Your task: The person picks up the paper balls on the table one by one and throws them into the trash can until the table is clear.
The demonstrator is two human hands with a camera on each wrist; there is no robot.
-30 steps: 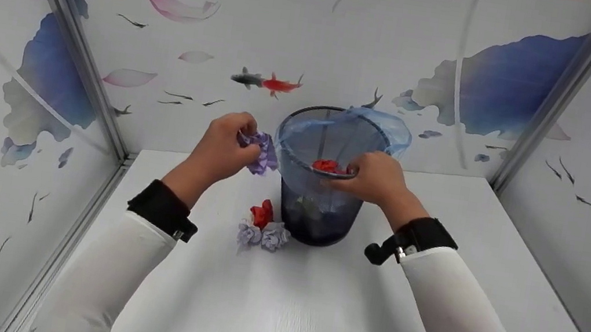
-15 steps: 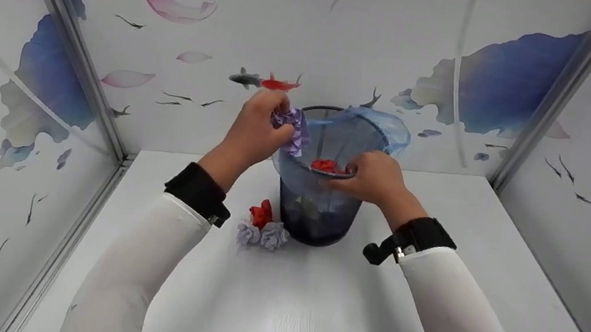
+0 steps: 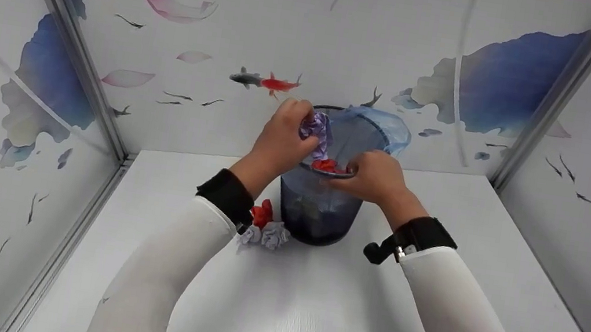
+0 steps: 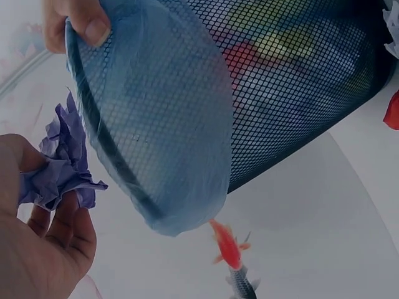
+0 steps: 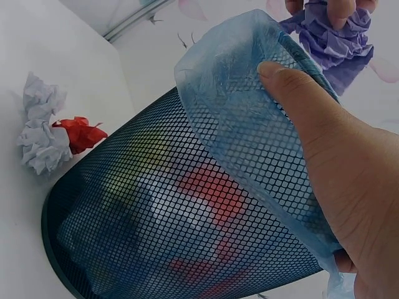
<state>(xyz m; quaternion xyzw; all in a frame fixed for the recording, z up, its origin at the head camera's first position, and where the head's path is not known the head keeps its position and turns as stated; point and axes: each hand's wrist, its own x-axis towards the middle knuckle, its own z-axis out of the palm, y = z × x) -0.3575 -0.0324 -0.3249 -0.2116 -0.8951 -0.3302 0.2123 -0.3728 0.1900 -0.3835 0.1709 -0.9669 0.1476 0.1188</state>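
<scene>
My left hand [image 3: 285, 136] pinches a crumpled purple paper ball [image 3: 319, 133] between thumb and fingers. It is held just above the bin's mouth, near the left part of the rim; the left wrist view shows the purple paper [image 4: 62, 163] apart from the rim. A dark mesh waste bin [image 3: 316, 225], lined with a thin blue plastic bag [image 3: 392, 129], stands upright. My right hand [image 3: 378, 178] grips its front right rim, the thumb [image 5: 302, 93] pressing the bag against the mesh outside. Red crumpled paper [image 3: 327, 165] shows inside the bin, with white and yellow pieces visible through the mesh.
Left of the bin's base lie a red paper ball [image 3: 263, 214] and white paper balls [image 3: 275, 236], partly covered by my left wrist strap [image 3: 226, 197]. White walls with fish and petal prints enclose the white table [image 3: 307, 320] on the back and sides.
My left hand has carried the purple paper ball rightward, first rising from beside the bin and then coming in over its mouth. The right hand keeps its grip on the rim.
</scene>
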